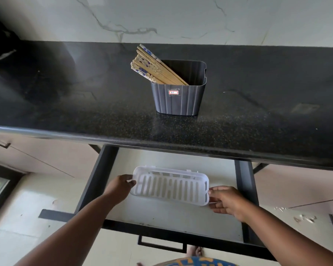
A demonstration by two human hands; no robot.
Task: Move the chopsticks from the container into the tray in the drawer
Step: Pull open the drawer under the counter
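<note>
From my head view, my left hand [121, 186] grips the left end of the white tray [170, 186] and my right hand [226, 201] pinches its right end, thumb on the rim, fingers underneath. The tray sits in the open drawer [244, 181], slightly askew, and is empty.

What could go wrong: the tray is light and slotted, so if I leave it crooked or let one end go first, it may slide on the smooth drawer floor. Later, the thin chopsticks [152, 66] could poke into the slots or roll off the rim. They lean left in the dark container [178, 98], which might tip if I pull them out sideways.

The chopsticks stand on the desk [65, 104], above and well apart from both hands, beyond the desk's front edge.
</note>
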